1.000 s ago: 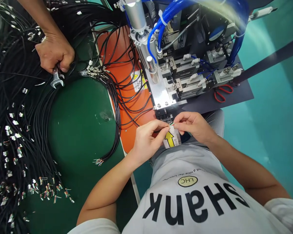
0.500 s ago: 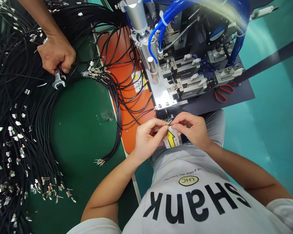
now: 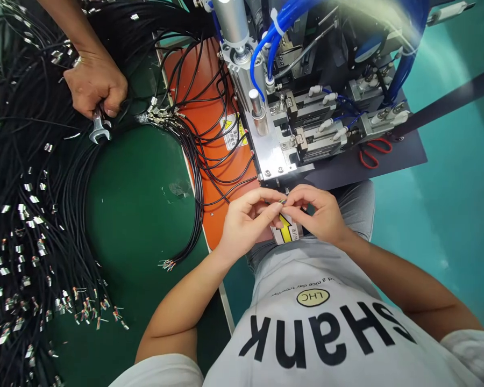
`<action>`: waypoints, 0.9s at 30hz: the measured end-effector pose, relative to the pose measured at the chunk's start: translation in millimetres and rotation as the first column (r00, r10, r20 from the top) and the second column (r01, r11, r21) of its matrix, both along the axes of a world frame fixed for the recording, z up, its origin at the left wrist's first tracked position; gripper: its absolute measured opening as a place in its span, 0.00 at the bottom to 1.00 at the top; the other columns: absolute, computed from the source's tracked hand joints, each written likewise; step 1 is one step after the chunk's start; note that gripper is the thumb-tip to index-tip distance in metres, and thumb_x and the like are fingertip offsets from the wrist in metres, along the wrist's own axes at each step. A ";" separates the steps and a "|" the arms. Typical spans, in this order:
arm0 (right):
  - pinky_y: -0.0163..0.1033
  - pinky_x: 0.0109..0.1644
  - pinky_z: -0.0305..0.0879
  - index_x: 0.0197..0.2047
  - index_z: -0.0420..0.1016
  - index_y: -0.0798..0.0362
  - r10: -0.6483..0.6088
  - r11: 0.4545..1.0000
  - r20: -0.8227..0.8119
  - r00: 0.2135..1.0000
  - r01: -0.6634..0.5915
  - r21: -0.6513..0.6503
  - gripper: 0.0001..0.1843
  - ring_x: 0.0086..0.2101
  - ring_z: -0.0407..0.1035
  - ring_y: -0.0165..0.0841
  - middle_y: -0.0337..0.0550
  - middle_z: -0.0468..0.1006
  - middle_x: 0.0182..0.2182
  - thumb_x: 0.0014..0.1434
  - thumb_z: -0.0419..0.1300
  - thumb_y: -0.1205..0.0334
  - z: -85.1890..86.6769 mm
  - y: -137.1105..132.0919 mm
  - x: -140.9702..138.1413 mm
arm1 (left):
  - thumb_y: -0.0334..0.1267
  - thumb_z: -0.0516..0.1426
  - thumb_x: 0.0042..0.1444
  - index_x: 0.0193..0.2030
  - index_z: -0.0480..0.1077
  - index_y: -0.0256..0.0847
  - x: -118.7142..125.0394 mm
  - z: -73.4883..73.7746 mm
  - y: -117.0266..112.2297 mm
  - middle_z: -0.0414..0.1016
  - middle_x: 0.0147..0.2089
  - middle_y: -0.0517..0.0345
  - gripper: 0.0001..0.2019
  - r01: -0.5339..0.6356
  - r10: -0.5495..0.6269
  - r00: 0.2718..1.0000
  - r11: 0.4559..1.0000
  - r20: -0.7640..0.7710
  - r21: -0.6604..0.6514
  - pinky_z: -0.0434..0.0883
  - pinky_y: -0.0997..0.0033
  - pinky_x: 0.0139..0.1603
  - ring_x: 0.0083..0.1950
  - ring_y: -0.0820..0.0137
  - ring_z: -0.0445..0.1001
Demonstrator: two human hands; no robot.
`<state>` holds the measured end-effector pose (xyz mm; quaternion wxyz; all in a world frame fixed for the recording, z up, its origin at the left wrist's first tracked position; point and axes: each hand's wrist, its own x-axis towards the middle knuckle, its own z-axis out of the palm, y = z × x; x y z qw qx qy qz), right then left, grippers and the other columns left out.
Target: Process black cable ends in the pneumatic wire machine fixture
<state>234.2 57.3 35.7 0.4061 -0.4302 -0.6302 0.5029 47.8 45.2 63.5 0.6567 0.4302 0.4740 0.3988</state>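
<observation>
My left hand (image 3: 248,217) and my right hand (image 3: 317,212) meet in front of the machine (image 3: 272,153), fingertips almost touching. Each is closed in a pinch on the thin coloured wires (image 3: 283,202) of a cable end. Only a little of the wires shows; my fingers cover the rest. Below the fingertips is a label with a yellow arrow (image 3: 285,230). Left of my left hand, a bundle of black cables (image 3: 197,199) curves down over the orange plate (image 3: 215,220) and ends in bare coloured wire tips (image 3: 168,264).
On the green table (image 3: 133,215) lies a large heap of black cables (image 3: 70,215) with metal connectors. A co-worker's hand (image 3: 99,83) grips a wrench (image 3: 100,130) there. Blue air hoses (image 3: 292,19) arch over the machine. Red-handled scissors (image 3: 375,152) lie at its right.
My fingertips have closed further over the wires, so less of them shows. The view has shifted slightly. The co-worker's hand still holds the wrench near the same place.
</observation>
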 end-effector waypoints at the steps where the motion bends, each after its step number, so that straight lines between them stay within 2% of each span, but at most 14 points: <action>1: 0.37 0.33 0.64 0.34 0.77 0.51 0.007 1.000 0.015 1.000 -0.007 0.021 0.03 0.31 0.68 0.29 0.39 0.76 0.32 0.59 0.66 0.67 0.2 0.2 -0.1 | 0.41 0.64 0.58 0.42 0.75 0.38 1.2 0.4 1.3 0.77 0.32 0.57 0.10 -0.015 0.015 1.000 1.000 0.018 -0.024 0.76 0.73 0.29 0.27 0.71 0.78; 6: 0.36 0.33 0.63 0.32 0.75 0.51 0.000 0.999 0.056 0.998 -0.003 0.041 0.05 0.30 0.67 0.28 0.37 0.74 0.30 0.59 0.64 0.69 -1.2 -3.9 -5.3 | 0.41 0.63 0.59 0.37 0.72 0.38 9.7 -9.5 -0.5 0.73 0.33 0.60 0.09 -0.151 0.153 0.984 0.988 0.086 -0.028 0.69 0.77 0.23 0.23 0.78 0.73; 9: 0.36 0.34 0.63 0.32 0.74 0.51 -0.041 0.999 0.057 0.998 0.039 0.038 0.06 0.29 0.67 0.28 0.36 0.73 0.30 0.60 0.63 0.70 -1.2 -6.7 -9.0 | 0.41 0.62 0.61 0.37 0.69 0.39 11.0 -12.2 -4.0 0.71 0.35 0.62 0.09 -0.201 0.200 0.976 0.980 0.091 0.005 0.67 0.79 0.25 0.23 0.82 0.69; 13: 0.38 0.34 0.63 0.33 0.74 0.50 -0.067 0.996 0.080 0.995 0.061 0.068 0.05 0.31 0.68 0.29 0.37 0.74 0.31 0.60 0.62 0.69 0.3 -8.2 -9.1 | 0.42 0.61 0.62 0.45 0.73 0.39 3.8 -5.2 -3.8 0.74 0.37 0.57 0.09 -0.059 0.059 0.998 0.998 -0.028 0.019 0.73 0.76 0.36 0.33 0.76 0.74; 16: 0.38 0.34 0.63 0.33 0.74 0.50 -0.072 0.994 0.093 0.993 0.063 0.092 0.05 0.31 0.68 0.31 0.38 0.75 0.31 0.60 0.63 0.69 0.2 -8.8 -7.7 | 0.41 0.62 0.61 0.45 0.77 0.38 -1.9 -1.3 -0.5 0.75 0.34 0.57 0.10 0.021 -0.020 0.997 1.000 -0.076 0.017 0.72 0.76 0.35 0.32 0.75 0.73; 19: 0.39 0.34 0.64 0.33 0.74 0.50 -0.081 0.994 0.105 0.991 0.073 0.084 0.06 0.32 0.69 0.31 0.38 0.75 0.31 0.60 0.63 0.69 -1.0 -9.0 -7.9 | 0.39 0.64 0.59 0.40 0.79 0.36 -3.7 -1.3 2.8 0.74 0.28 0.58 0.08 0.004 -0.004 0.998 1.000 -0.062 -0.006 0.70 0.77 0.30 0.27 0.77 0.70; 27: 0.39 0.35 0.63 0.32 0.73 0.50 -0.077 0.996 0.092 0.993 0.073 0.053 0.06 0.32 0.68 0.30 0.38 0.75 0.31 0.60 0.63 0.70 1.2 -9.3 -12.7 | 0.36 0.67 0.54 0.38 0.79 0.38 -5.7 -8.2 4.0 0.75 0.27 0.60 0.07 -0.035 0.042 0.997 0.994 0.063 -0.101 0.68 0.78 0.29 0.26 0.78 0.69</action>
